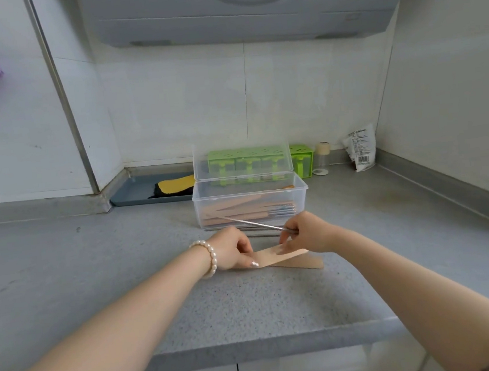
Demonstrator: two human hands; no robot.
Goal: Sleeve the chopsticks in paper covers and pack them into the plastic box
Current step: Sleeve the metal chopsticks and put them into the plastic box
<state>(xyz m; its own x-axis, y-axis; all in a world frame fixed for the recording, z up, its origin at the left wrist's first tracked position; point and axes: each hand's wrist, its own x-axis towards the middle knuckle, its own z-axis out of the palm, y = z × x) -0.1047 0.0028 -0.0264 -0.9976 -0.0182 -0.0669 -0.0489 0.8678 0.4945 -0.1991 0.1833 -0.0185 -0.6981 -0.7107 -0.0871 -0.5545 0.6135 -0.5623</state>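
Chopsticks (253, 224), metal, pinched in the right hand (306, 233), slanting up-left just before the box (301, 186). Left hand (232, 252) pinches a paper cover (278, 254) at its end, likely steadying its mouth for insertion. Sleeved pairs already lie boxed; lid (242, 159) open.

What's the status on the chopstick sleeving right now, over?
Left hand grips paper cover. Right hand pinches metal chopsticks. Plastic box open, several sleeved pairs inside. Path clear.
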